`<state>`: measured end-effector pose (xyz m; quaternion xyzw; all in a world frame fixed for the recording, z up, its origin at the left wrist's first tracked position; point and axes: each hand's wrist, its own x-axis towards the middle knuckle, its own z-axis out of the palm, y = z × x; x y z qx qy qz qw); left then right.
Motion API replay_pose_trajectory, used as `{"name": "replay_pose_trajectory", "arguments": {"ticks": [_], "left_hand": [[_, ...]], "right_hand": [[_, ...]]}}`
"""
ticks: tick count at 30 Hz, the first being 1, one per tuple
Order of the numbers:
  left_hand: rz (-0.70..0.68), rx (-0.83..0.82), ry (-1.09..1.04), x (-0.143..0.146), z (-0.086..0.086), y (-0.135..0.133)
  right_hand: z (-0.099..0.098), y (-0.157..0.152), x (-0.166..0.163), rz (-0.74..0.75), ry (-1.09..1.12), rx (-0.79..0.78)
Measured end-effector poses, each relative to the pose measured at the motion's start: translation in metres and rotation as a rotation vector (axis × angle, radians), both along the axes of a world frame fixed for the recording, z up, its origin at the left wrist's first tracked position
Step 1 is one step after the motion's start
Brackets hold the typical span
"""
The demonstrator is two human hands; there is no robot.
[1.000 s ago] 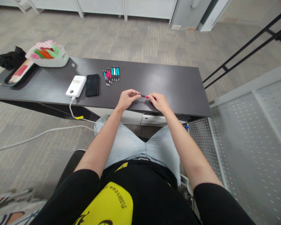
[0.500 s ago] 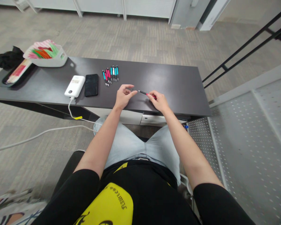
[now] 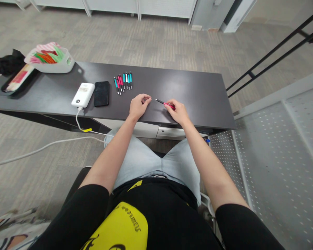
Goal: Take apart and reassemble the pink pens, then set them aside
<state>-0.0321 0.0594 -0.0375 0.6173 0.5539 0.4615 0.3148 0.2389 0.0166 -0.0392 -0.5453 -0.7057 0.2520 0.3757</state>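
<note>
My right hand (image 3: 176, 109) is closed around a red pen (image 3: 160, 101) with a black grip. The pen's silver tip points left toward my left hand (image 3: 140, 106). The thumb and fingers of that hand are pressed together in a pinch just short of the tip, apart from it. Whatever they may hold is hidden. Beyond my left hand, several pens (image 3: 123, 82) lie side by side on the dark table (image 3: 193, 90), in teal, red and white with black grips, tips toward me.
A black phone (image 3: 101, 93) and a white power bank (image 3: 83, 94) with a cable lie left of the pens. Farther left stand a white basket (image 3: 67, 64) of colourful items, a black tray (image 3: 15, 88) and a black bundle (image 3: 8, 63). A perforated panel (image 3: 276, 156) stands at the right.
My left thumb and fingers have come together from a looser, parted pose. The right hand still holds the pen in nearly the same place.
</note>
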Motion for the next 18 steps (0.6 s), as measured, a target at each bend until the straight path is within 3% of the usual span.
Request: {"name": "replay_pose_trajectory", "arguments": {"ticks": [6, 18], "left_hand": [[-0.086, -0.110, -0.338, 0.007, 0.009, -0.015], [-0.183, -0.105, -0.350, 0.006, 0.003, -0.018]], "right_hand": [[0.001, 0.000, 0.001, 0.026, 0.006, 0.021], [0.001, 0.000, 0.003, 0.058, -0.015, 0.025]]}}
